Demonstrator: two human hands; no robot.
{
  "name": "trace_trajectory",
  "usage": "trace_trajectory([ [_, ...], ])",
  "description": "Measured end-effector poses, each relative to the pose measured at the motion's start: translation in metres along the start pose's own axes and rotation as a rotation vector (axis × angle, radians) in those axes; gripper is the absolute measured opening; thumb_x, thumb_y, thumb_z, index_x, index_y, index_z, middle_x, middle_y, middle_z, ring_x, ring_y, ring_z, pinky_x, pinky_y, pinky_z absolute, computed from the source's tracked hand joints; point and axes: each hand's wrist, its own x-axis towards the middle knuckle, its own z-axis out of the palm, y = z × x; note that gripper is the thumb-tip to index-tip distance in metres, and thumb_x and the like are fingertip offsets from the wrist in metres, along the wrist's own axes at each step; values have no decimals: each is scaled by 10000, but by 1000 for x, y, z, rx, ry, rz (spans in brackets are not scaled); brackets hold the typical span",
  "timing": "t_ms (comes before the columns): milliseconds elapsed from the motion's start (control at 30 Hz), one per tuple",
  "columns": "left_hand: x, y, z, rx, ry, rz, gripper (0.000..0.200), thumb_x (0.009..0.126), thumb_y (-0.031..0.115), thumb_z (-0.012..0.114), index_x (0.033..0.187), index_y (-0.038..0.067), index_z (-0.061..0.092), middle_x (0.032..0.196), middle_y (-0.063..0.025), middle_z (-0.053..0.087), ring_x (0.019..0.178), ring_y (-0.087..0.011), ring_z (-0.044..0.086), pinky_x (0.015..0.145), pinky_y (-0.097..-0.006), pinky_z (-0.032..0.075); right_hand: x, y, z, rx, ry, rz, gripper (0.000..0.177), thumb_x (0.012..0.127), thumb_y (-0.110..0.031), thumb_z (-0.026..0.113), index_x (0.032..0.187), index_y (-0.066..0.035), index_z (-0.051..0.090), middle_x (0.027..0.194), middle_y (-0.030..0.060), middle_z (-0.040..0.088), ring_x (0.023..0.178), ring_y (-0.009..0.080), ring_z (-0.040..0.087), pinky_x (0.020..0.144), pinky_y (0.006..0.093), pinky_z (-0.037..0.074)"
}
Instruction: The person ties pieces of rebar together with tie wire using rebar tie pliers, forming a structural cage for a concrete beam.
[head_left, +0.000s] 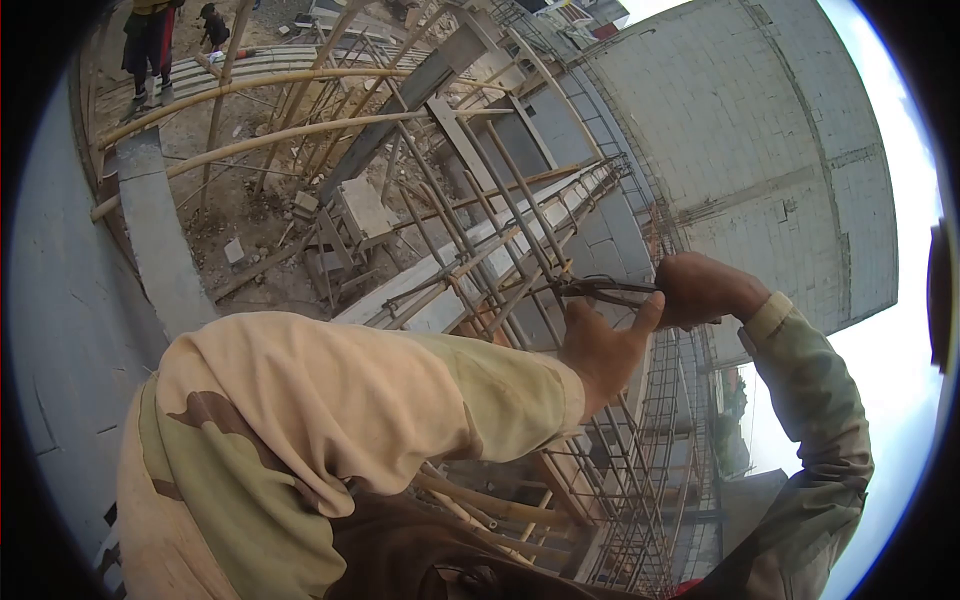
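A pair of dark metal pincers (608, 287) reaches leftward from my right hand (703, 290), which is closed around the handle end. The jaws sit at a crossing of steel rebar (525, 215); any tie wire there is too small to make out. Just below the handles is my left hand (603, 352), its thumb pointing up against or very near them. The thumb and forefinger stand apart, while the other fingers curl out of sight by the bars. What the left hand grips is hidden.
Rebar cages (640, 480) run below and right of my hands. Behind rises a grey block wall (760, 150). Bamboo poles (290, 145) cross the left over rubble ground. A concrete ledge (160, 230) lies further left. Another person (148, 45) stands at the upper left, with a second figure nearby.
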Motion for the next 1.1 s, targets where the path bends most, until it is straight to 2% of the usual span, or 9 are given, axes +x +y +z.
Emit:
trace_trajectory([
  [167, 1, -2, 7, 137, 52, -9, 1111, 878, 732, 661, 1337, -182, 227, 1350, -281, 379, 1300, -334, 462, 1109, -386, 385, 9, 14, -2, 23, -142, -21, 243, 787, -174, 823, 815, 44, 718, 640, 128, 691, 573, 249, 704, 577, 386, 571],
  [233, 3, -1, 6, -30, 14, 24, 1072, 891, 715, 659, 1326, -177, 254, 1365, -293, 375, 1344, -341, 433, 1143, -378, 349, 3, 22, 7, -178, 298, -236, 274, 767, -154, 821, 895, 25, 658, 759, 119, 681, 669, 266, 706, 620, 389, 567],
  [367, 2, -4, 10, -31, 24, -5, 1053, 902, 755, 606, 1312, -163, 289, 1351, -282, 382, 1328, -328, 432, 1151, -361, 328, -16, 12, 31, -218, 534, -210, 282, 798, -146, 785, 937, 3, 591, 867, 109, 622, 819, 275, 695, 705, 414, 565],
  [433, -1, -5, 13, -16, -8, -24, 1136, 889, 826, 538, 1355, -175, 275, 1334, -279, 393, 1320, -333, 434, 1146, -361, 331, -16, 28, 51, -485, 793, -444, 202, 855, -136, 714, 951, -1, 597, 880, 98, 569, 892, 290, 672, 754, 451, 562],
  [567, -17, 4, 16, -168, -48, -62, 1187, 889, 799, 562, 1451, -191, 228, 1436, -352, 374, 1404, -421, 410, 1168, -422, 346, -14, 34, 62, -858, 1188, -503, 362, 882, -151, 669, 1162, 79, 655, 1024, 151, 677, 996, 322, 675, 827, 435, 578],
  [833, -37, -15, 21, -64, -307, 123, 1328, 834, 920, 471, 1453, -207, 137, 1262, -274, 435, 1205, -308, 537, 1021, -367, 478, -7, 46, 65, -802, 955, -522, 399, 967, -236, 673, 1150, 118, 657, 985, 190, 706, 860, 316, 715, 734, 405, 608],
  [900, -46, -22, 18, 33, -387, 95, 1347, 824, 923, 482, 1457, -213, 133, 1254, -283, 455, 1188, -324, 562, 1002, -379, 496, -19, 31, 59, -469, 587, -319, 363, 931, -229, 719, 1116, 73, 639, 857, 145, 652, 752, 265, 679, 653, 370, 567],
  [967, -54, -25, 10, 128, -463, 70, 1366, 814, 927, 492, 1461, -219, 128, 1246, -291, 475, 1170, -340, 588, 983, -391, 515, -28, 17, 42, -333, 531, -342, 292, 990, -229, 653, 904, 50, 665, 744, 173, 678, 619, 334, 669, 619, 416, 577],
  [1100, -66, -30, 0, 231, -775, -3, 1429, 782, 941, 513, 1490, -235, 115, 1261, -355, 535, 1227, -413, 605, 990, -404, 525, -24, 15, 17, 327, 105, -171, 386, 1038, -231, 583, 801, 53, 692, 548, 94, 618, 427, 200, 564, 500, 357, 514],
])
